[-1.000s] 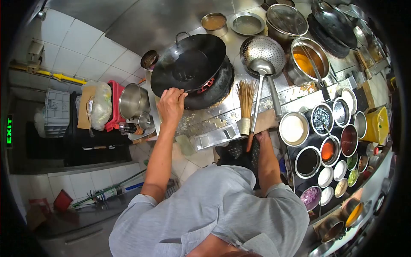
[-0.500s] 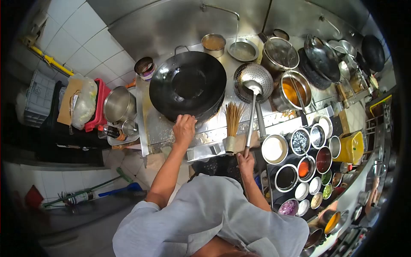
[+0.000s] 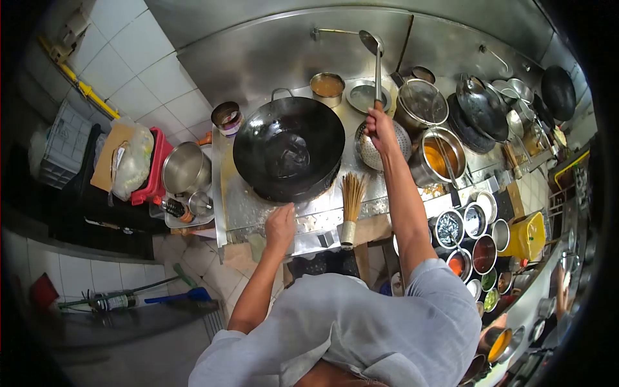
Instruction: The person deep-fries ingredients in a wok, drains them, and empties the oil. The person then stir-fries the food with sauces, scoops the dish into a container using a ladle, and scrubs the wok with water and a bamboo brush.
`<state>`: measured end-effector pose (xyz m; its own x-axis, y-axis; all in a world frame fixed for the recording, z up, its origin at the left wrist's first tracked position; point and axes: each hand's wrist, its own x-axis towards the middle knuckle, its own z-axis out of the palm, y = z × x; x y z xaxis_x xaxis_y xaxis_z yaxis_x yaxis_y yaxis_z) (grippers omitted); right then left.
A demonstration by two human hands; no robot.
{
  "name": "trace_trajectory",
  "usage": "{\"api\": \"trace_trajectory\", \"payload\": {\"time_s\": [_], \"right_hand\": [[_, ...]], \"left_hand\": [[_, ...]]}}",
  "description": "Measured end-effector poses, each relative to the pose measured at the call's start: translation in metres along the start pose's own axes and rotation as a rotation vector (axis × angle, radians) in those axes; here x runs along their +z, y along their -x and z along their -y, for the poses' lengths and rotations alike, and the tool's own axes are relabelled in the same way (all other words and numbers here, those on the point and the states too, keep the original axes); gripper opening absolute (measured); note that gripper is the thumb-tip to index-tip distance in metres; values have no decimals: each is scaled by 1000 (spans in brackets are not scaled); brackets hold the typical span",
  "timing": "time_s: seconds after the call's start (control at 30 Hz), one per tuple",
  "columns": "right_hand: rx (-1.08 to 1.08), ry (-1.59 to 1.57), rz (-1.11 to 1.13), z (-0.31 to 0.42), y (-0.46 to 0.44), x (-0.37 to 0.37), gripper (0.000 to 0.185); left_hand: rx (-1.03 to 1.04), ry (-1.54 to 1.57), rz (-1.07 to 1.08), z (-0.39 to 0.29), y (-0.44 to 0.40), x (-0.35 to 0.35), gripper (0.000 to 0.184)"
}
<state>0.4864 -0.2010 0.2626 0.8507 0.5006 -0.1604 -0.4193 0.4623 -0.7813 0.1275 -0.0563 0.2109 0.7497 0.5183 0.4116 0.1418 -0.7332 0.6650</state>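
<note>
My right hand point(image 3: 380, 129) is wrapped round the handle of a long ladle point(image 3: 378, 74). The ladle's bowl is raised at the far end of the counter, by the wall tap point(image 3: 335, 31). Below the ladle sit a shallow metal pan point(image 3: 361, 100) and a perforated strainer point(image 3: 367, 149), partly hidden by my right arm. My left hand point(image 3: 280, 226) is curled closed just in front of the black wok point(image 3: 290, 145), with nothing visible in it. The wok rests on the stove, wet and shiny inside. A bamboo brush point(image 3: 352, 206) lies between my arms.
Right of the strainer stands a pot of orange oil point(image 3: 445, 158) beside a mesh-topped pot point(image 3: 422, 103). Several seasoning bowls point(image 3: 485, 255) fill the right side. A pot of brown liquid point(image 3: 327, 87) and an open can point(image 3: 227, 119) flank the wok. A steel pot point(image 3: 186, 169) stands left.
My right hand has lifted the ladle out of the strainer and carried it forward to the tap. My left hand has come off the wok's near rim, and the view has shifted slightly.
</note>
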Motion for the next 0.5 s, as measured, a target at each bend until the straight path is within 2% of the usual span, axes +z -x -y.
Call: {"api": "trace_trajectory", "payload": {"time_s": [0.07,0.1,0.13,0.2,0.23,0.3,0.33,0.37,0.4,0.47,0.5], "right_hand": [[-42,156,-102,2,7,17,24],[-66,122,-89,-17,18,7,20],[-123,256,-138,-40,37,-5,19],[-265,543,-232,-91,99,-30,18],[-271,710,-333,-136,123,-64,19],[-84,656,-421,-155,207,-66,26],[-27,724,-413,-186,230,-101,27],[-328,989,-399,-211,248,-129,27],[-320,982,-455,-213,265,-132,27],[178,720,-516,-207,300,-131,29],[166,699,-570,-211,311,-131,29]], "left_hand": [[-4,19,30,12,18,-7,16],[-97,13,117,19,26,-12,17],[-189,5,211,25,36,-15,19],[-180,-37,254,25,50,-26,19],[-175,-78,267,26,55,-30,21],[-208,-67,351,36,67,-32,22],[-258,-60,407,41,72,-33,25],[-234,-56,450,44,75,-31,25],[-225,7,477,45,78,-27,27],[-219,114,571,34,73,-24,32],[-181,122,614,36,68,-21,32]]}}
